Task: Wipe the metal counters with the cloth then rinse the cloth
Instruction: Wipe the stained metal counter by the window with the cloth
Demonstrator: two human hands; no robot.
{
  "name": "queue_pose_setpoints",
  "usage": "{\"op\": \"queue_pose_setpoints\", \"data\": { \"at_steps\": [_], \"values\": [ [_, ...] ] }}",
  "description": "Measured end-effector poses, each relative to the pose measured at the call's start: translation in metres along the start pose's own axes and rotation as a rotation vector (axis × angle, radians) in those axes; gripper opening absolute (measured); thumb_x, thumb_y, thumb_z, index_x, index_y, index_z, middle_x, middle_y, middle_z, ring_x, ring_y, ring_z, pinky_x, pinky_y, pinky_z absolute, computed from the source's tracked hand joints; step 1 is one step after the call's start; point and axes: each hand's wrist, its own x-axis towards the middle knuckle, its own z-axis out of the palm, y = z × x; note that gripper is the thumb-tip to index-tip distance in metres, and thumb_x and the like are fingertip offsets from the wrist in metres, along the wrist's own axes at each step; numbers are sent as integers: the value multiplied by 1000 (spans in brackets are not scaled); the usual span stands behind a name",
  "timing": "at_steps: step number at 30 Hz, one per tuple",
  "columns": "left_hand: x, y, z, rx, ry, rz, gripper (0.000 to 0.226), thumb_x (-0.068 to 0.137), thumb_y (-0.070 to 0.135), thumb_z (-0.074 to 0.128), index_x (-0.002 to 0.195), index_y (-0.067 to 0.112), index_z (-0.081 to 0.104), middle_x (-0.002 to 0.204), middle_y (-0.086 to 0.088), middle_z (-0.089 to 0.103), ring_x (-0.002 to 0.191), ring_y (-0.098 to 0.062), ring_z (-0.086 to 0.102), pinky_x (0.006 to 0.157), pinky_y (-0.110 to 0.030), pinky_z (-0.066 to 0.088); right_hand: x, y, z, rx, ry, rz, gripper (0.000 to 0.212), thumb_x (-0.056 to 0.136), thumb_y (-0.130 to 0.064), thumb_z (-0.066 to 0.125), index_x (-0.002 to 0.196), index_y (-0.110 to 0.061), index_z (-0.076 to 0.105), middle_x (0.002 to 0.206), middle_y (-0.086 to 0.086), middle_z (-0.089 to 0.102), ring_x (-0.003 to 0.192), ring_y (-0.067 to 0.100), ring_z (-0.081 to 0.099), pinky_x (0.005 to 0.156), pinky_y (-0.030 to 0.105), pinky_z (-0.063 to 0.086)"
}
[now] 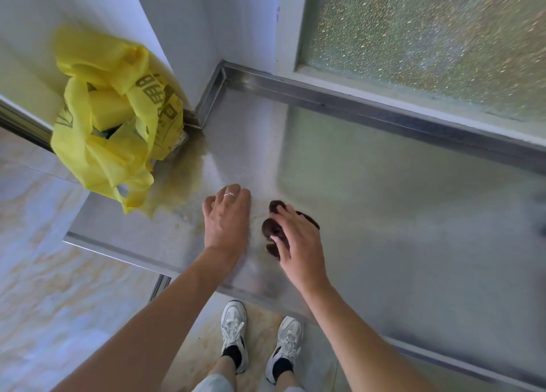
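Note:
A brushed metal counter [384, 214] runs from the left corner to the right under a frosted window. A dark brown cloth [273, 227] lies bunched on the counter near its front edge. My right hand [298, 244] presses down on the cloth with its fingers closed over it. My left hand [227, 217], wearing a ring, rests flat on the bare counter just left of the cloth, fingers apart and holding nothing.
A yellow plastic bag [109, 131] with dark print sits at the counter's left end against the wall, hanging over the edge. A raised metal lip [384, 108] borders the back below the window [428, 37]. Small crumbs [185, 218] lie near the bag. Tiled floor [59, 273] lies below.

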Motion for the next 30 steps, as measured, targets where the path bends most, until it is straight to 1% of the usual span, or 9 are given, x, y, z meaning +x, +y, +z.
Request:
{"op": "queue_pose_setpoints", "data": {
  "at_steps": [5, 7, 10, 12, 14, 16, 19, 25, 30],
  "values": [
    [-13, 20, -11, -51, -33, 60, 42, 70, -7, 58, 102, 20, 60, 119, -2, 54, 116, -25, 52, 103, -42, 35, -10, -17, -16, 167, 54, 64, 33, 101, -20, 56, 133, -13, 61, 131, 0, 66, 119, 20, 62, 105, 37, 49],
    [-19, 33, -10, -86, -27, 99, 40, 72, -6, 60, 103, 19, 62, 119, -3, 57, 117, -26, 54, 104, -42, 35, -10, -7, -39, 215, 109, 130, 35, 102, -22, 58, 135, -10, 60, 131, 2, 66, 119, 21, 63, 108, 29, 48],
    [-26, 50, -6, -88, -33, 145, 40, 72, -2, 65, 104, 22, 62, 118, 0, 58, 113, -22, 57, 102, -38, 34, -15, 30, -77, 110, 228, 200, 35, 100, -18, 64, 133, -6, 62, 130, 8, 67, 117, 23, 64, 109, 20, 41],
    [-30, 56, -3, -105, -45, 156, 40, 71, 1, 71, 104, 22, 62, 119, 0, 58, 112, -22, 57, 100, -38, 34, -22, 63, -94, 35, 276, 272, 36, 99, -17, 64, 133, -5, 61, 133, 12, 65, 120, 29, 63, 111, 21, 37],
    [-33, 58, -1, -94, -57, 150, 39, 72, 7, 76, 105, 23, 62, 119, 1, 58, 113, -21, 57, 101, -38, 34, -33, 88, -98, -53, 240, 287, 39, 100, -21, 58, 136, -6, 59, 145, 12, 59, 132, 33, 57, 116, 22, 31],
    [-37, 59, 2, -87, -62, 136, 36, 76, 11, 76, 105, 24, 60, 120, 3, 57, 114, -20, 56, 101, -37, 33, -43, 94, -89, -150, 174, 245, 42, 102, -24, 54, 141, -9, 57, 157, 10, 47, 147, 32, 43, 122, 33, 27],
    [-43, 57, 6, -80, -74, 124, 34, 79, 10, 74, 105, 25, 58, 120, 4, 55, 115, -19, 54, 102, -36, 32, -48, 71, -66, -164, 195, 259, 42, 101, -21, 56, 142, -10, 56, 160, 9, 44, 151, 31, 36, 123, 46, 30],
    [-48, 54, 11, -47, -74, 128, 35, 82, 5, 67, 101, 31, 53, 118, 12, 48, 116, -14, 50, 102, -35, 26, -52, 6, -21, -132, 164, 221, 43, 103, -21, 57, 145, -11, 54, 160, 7, 44, 154, 24, 32, 125, 42, 29],
    [-43, 46, 4, -140, -82, 153, 28, 85, 10, 57, 103, 31, 59, 118, 12, 56, 114, -14, 53, 105, -34, 21, -43, -21, 2, -48, 138, 169, 43, 103, -18, 57, 145, -13, 55, 157, 4, 49, 152, 21, 36, 124, 42, 31]
  ]
}}
